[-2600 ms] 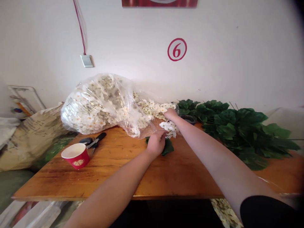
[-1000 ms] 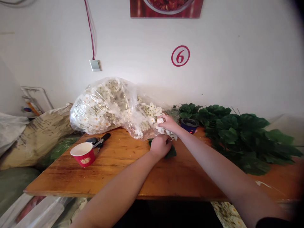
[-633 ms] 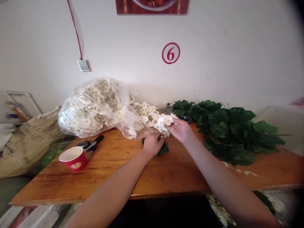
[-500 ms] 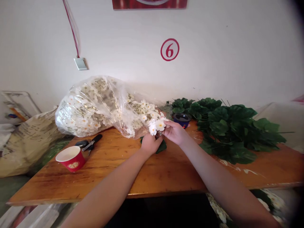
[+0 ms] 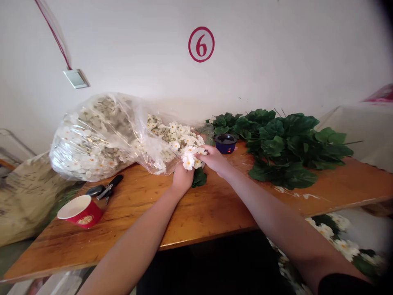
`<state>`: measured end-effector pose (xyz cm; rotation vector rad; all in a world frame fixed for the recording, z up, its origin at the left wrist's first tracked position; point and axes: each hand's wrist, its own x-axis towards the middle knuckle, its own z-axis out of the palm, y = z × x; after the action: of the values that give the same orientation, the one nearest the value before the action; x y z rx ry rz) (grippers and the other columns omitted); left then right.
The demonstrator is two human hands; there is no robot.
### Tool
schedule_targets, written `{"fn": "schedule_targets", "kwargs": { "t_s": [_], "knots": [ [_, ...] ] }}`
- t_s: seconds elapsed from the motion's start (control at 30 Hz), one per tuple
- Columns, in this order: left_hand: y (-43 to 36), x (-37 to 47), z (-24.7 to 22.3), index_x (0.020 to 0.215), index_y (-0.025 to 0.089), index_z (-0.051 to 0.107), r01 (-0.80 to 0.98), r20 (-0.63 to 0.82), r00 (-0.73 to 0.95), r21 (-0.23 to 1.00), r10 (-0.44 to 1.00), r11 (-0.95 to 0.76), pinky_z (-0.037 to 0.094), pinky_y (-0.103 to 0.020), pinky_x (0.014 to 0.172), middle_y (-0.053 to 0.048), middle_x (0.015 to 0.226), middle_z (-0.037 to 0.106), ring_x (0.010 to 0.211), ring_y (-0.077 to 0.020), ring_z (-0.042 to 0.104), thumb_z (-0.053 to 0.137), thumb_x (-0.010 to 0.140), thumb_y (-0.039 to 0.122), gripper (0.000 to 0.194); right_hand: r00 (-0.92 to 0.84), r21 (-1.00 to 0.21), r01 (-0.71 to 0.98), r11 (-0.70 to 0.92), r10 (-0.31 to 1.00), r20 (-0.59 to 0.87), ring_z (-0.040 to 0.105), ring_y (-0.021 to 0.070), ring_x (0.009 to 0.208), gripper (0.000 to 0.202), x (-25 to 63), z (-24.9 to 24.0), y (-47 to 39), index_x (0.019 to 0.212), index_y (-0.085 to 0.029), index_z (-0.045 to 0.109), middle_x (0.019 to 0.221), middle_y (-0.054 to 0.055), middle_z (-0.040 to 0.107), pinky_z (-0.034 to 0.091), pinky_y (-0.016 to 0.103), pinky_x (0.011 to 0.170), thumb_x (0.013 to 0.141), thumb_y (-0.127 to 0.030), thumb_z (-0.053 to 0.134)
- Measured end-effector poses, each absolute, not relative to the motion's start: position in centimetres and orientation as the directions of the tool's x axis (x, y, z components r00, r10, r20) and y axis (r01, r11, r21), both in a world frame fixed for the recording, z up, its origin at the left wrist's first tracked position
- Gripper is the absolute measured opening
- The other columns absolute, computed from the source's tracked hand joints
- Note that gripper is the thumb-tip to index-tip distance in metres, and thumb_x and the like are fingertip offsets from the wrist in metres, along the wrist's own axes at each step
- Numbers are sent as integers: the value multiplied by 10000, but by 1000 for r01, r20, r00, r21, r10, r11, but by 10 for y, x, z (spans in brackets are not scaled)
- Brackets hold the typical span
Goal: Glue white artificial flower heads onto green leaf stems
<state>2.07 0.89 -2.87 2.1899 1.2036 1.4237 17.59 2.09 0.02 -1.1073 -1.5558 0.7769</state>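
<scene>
Near the table's middle, my left hand (image 5: 183, 178) is closed around the lower part of a white artificial flower bunch (image 5: 188, 159); its stems are hidden. Fingers of my right hand (image 5: 214, 159) pinch the blossoms at the bunch's right side. A dark green leaf (image 5: 199, 178) shows just below the flowers, beside my left hand. Right behind the hands lies the mouth of a clear plastic bag (image 5: 95, 135) full of white flowers with yellow centres. A small blue pot (image 5: 225, 144) with a red light stands just beyond my right hand.
Green artificial leaves (image 5: 285, 143) are heaped on the right of the wooden table (image 5: 138, 213). On the left stand a red paper cup (image 5: 80, 211) and a key bunch (image 5: 106, 189). More white flowers (image 5: 345, 246) are below the table's right edge. A white wall rises behind.
The camera view has swung right and tilted down. The bunch has turned in my hands so its blossoms face me more, and the green leaf shows more to the right of my left hand.
</scene>
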Motion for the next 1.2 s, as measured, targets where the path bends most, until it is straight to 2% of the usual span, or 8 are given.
{"fn": "schedule_targets", "kwargs": {
  "t_s": [0.1, 0.23, 0.33, 0.43, 0.63, 0.8, 0.97, 1.2],
  "knots": [
    [9, 21, -27, 1177, 145, 636, 561, 606, 199, 574, 770, -597, 479, -393, 987, -120, 1209, 664, 1154, -258, 601, 449, 872, 139, 358, -162, -840, 317, 440, 898, 409, 622, 215, 977, 462, 182, 9, 14, 1182, -263, 624, 1152, 46, 651, 488, 340, 840, 749, -415, 678],
    [10, 20, -27, 1168, 136, 643, 692, 507, 255, 499, 823, -522, 495, -381, 926, -141, 1144, 688, 1063, -268, 641, 441, 877, 168, 356, -332, -638, 479, 603, 797, 504, 552, 252, 1140, 633, 185, 18, 1, 1249, -280, 588, 1287, 64, 582, 422, 377, 966, 659, -402, 781],
    [10, 20, -26, 1066, 123, 673, 774, 436, 258, 440, 862, -455, 510, -359, 819, -143, 996, 716, 925, -264, 667, 456, 856, 167, 305, -381, -497, 554, 668, 734, 562, 585, 245, 1046, 427, 181, 18, 0, 1097, -243, 678, 1133, 73, 647, 432, 368, 925, 689, -335, 768],
    [8, 21, -23, 980, 134, 668, 771, 480, 252, 424, 840, -474, 490, -328, 769, -122, 936, 704, 891, -242, 649, 473, 859, 189, 236, -384, -455, 537, 710, 686, 618, 607, 220, 900, 127, 181, 16, 7, 874, -214, 724, 947, 63, 681, 446, 336, 833, 765, -274, 697],
    [2, 18, -12, 829, 174, 635, 662, 537, 294, 483, 791, -574, 445, -284, 690, -42, 752, 650, 730, -170, 592, 422, 941, 398, 329, -16, -704, 444, 554, 791, 612, 573, 176, 698, 203, 199, 14, 24, 805, -185, 715, 757, 17, 672, 418, 282, 644, 773, -379, 665],
    [10, 15, -16, 829, 183, 651, 681, 543, 299, 455, 785, -574, 457, -291, 740, -40, 791, 670, 789, -178, 607, 522, 895, 309, 192, 228, -853, 240, 464, 827, 514, 541, 163, 622, 281, 212, 5, 43, 804, -158, 703, 688, 24, 645, 416, 277, 573, 732, -426, 660],
    [21, 15, -25, 779, 193, 686, 755, 535, 347, 328, 771, -567, 477, -313, 808, -49, 777, 661, 830, -199, 612, 585, 799, 162, 108, 262, -880, 151, 450, 840, 475, 534, 154, 609, 301, 215, -4, 54, 817, -148, 705, 711, 34, 655, 422, 276, 561, 710, -428, 673],
    [8, 19, -18, 818, 190, 733, 863, 503, 388, 95, 772, -496, 475, -385, 833, -97, 808, 575, 878, -261, 567, 645, 780, 279, 131, 237, -837, 318, 444, 818, 524, 522, 165, 619, 323, 212, -1, 48, 821, -149, 719, 650, 23, 619, 395, 276, 557, 737, -455, 656]
  ]
}}
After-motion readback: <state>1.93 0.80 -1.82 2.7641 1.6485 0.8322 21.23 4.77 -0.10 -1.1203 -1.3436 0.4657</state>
